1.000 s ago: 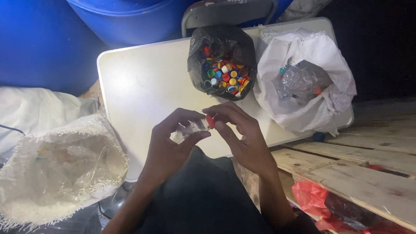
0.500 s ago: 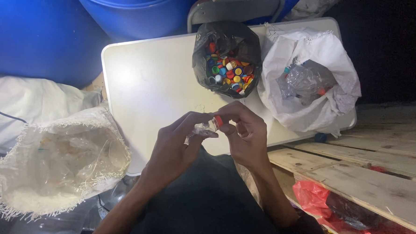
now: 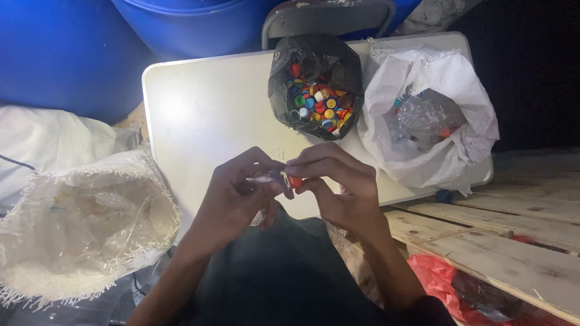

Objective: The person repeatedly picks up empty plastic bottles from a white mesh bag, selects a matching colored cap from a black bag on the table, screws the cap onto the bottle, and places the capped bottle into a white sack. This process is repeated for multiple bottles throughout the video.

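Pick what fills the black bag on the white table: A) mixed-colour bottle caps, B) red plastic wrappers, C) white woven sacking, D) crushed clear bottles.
A: the black bag on the white table is open at the top and shows a heap of small round bottle caps in red, yellow, blue, green and white.

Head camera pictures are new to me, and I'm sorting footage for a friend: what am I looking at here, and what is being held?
The view comes from a camera on a person's head, looking down at their own hands. The left hand holds a clear crumpled bottle; the right hand pinches its red cap. Ahead is a white table carrying a black bag of coloured caps and a white bag of clear plastic. A woven sack lies open at the left, with blue barrels behind.
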